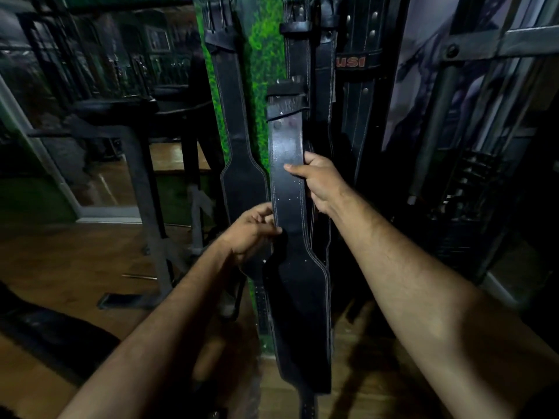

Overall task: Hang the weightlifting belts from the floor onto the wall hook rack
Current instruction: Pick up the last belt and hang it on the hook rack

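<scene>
A black leather weightlifting belt (287, 176) with pale stitching stands upright in front of me, buckle end up, its wide part low near the floor. My right hand (320, 179) grips its narrow strap from the right, thumb across the front. Lower down, my left hand (251, 231) pinches the strap's left edge. Behind it, several other black belts hang against the wall: one at the left (233, 116), and others at the right (326, 71), one with red lettering. The hooks at the top are mostly cut off by the frame edge.
A strip of green artificial grass (263, 55) covers the wall behind the belts. A black metal bench frame (142, 176) stands to the left on the wooden floor (60, 258). A weight machine with a plate stack (472, 182) is at the right.
</scene>
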A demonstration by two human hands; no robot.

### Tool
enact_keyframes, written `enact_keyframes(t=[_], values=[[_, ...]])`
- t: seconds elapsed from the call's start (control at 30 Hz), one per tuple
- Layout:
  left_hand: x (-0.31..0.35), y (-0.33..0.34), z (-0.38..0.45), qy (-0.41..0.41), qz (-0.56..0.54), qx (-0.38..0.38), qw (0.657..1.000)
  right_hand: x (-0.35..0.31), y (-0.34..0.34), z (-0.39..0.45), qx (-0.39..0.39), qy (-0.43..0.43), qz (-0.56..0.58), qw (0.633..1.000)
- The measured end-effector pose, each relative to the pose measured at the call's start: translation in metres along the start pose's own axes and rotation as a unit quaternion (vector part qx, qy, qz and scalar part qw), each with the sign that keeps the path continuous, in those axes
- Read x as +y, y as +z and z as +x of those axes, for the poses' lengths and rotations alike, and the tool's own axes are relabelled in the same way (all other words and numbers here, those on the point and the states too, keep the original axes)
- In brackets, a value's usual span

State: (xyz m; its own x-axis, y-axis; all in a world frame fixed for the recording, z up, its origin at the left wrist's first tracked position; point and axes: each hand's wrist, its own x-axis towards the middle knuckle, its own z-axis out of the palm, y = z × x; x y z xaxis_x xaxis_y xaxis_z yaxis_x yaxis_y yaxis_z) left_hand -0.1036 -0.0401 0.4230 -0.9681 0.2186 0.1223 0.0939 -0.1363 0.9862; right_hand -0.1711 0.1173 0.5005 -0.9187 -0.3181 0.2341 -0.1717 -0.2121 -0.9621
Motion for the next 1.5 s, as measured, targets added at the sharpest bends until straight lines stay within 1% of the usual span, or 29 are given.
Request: enact_keyframes(t=[0.1, 0.17, 0.27, 0.4, 0.47, 0.53, 0.67, 0.73, 0.8, 0.83, 0.9, 0.97, 1.07, 1.13, 1.2, 1.3, 1.43, 1.5], values=[[-0.006, 0.006, 0.0, -0.011, 0.082, 0.026, 0.996, -0.009, 0.004, 0.001, -0.011, -0.025, -0.002, 1.0], [-0.005, 0.009, 0.001, -0.008, 0.099, 0.056, 0.993, -0.015, 0.005, 0.001, -0.013, -0.036, -0.01, 0.999], [-0.002, 0.015, 0.003, 0.018, 0.114, 0.083, 0.99, -0.025, 0.005, 0.001, -0.01, -0.045, -0.009, 0.999], [0.005, 0.021, 0.004, 0.017, 0.098, 0.081, 0.992, -0.031, 0.0, 0.0, 0.011, -0.054, -0.002, 0.998], [0.01, 0.026, 0.005, 0.017, 0.091, 0.074, 0.993, -0.033, -0.004, -0.002, 0.008, -0.057, -0.001, 0.998], [0.015, 0.031, 0.008, 0.03, 0.099, 0.081, 0.991, -0.036, -0.007, -0.004, 0.006, -0.062, -0.001, 0.998], [0.027, 0.034, 0.014, 0.047, 0.112, 0.082, 0.989, -0.048, -0.008, -0.002, 0.04, -0.075, -0.002, 0.996], [0.038, 0.034, 0.016, 0.05, 0.136, 0.076, 0.986, -0.057, -0.008, 0.0, 0.046, -0.083, -0.004, 0.995], [0.057, 0.035, 0.018, 0.072, 0.137, 0.08, 0.985, -0.062, -0.005, 0.003, 0.041, -0.088, -0.015, 0.995], [0.07, 0.036, 0.02, 0.094, 0.126, 0.094, 0.983, -0.064, -0.002, 0.004, 0.042, -0.093, -0.029, 0.994], [0.098, 0.034, 0.03, 0.135, 0.114, 0.148, 0.973, -0.057, 0.001, 0.013, 0.036, -0.113, -0.049, 0.992], [0.125, 0.032, 0.038, 0.165, 0.104, 0.178, 0.964, -0.055, 0.007, 0.017, 0.04, -0.124, -0.028, 0.991], [0.142, 0.036, 0.047, 0.201, 0.113, 0.183, 0.956, -0.07, 0.019, 0.014, 0.068, -0.149, -0.003, 0.986], [0.136, 0.043, 0.049, 0.214, 0.114, 0.175, 0.954, -0.075, 0.021, 0.022, 0.083, -0.165, 0.013, 0.983], [0.113, 0.048, 0.053, 0.21, 0.086, 0.152, 0.962, -0.077, 0.023, 0.03, 0.095, -0.182, 0.045, 0.978], [0.073, 0.044, 0.05, 0.174, 0.048, 0.12, 0.976, -0.08, 0.023, 0.042, 0.126, -0.211, 0.046, 0.968], [0.027, 0.02, 0.055, 0.109, 0.119, 0.116, 0.98, -0.078, 0.023, 0.055, 0.158, -0.225, 0.053, 0.96], [0.019, 0.008, 0.056, 0.098, 0.126, 0.093, 0.983, -0.072, 0.026, 0.058, 0.166, -0.219, 0.056, 0.96]])
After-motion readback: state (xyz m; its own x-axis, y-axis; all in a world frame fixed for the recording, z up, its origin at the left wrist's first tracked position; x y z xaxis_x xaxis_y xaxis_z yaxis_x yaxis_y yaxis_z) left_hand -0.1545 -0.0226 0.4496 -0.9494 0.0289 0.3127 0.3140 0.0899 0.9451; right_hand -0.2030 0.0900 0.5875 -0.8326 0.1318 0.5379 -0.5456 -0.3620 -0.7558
